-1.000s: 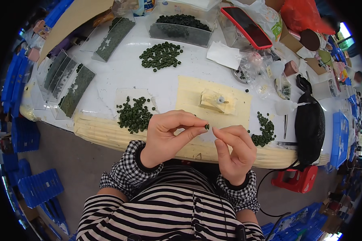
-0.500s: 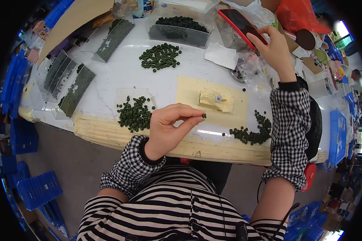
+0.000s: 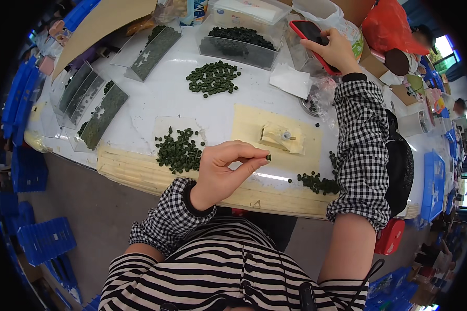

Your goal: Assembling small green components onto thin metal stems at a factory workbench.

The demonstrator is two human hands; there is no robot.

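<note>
My left hand (image 3: 220,171) is closed in a pinch, with a small dark green disc (image 3: 269,157) between thumb and forefinger. Just beyond it, a pale yellow block (image 3: 275,137) with a small metal fitting lies on a yellow sheet (image 3: 241,122). One heap of green discs (image 3: 178,150) is left of this hand, and a smaller heap (image 3: 316,183) is to its right. At the far right, my right hand (image 3: 340,52) reaches over a phone in a red case (image 3: 307,30). Its thumb and forefinger are spread at the screen; the other fingers are hidden.
Another spread of discs (image 3: 213,79) lies mid-table. Behind it stands a clear bin of dark pieces (image 3: 238,44). Clear trays (image 3: 104,116) with dark pieces are on the left. A white tissue (image 3: 289,80) and a plastic bag (image 3: 324,98) lie near the right forearm. The padded table edge (image 3: 140,173) runs in front.
My right hand has moved farther up the phone and slightly left. My left hand keeps its pinch on the disc. The whole view has shifted slightly.
</note>
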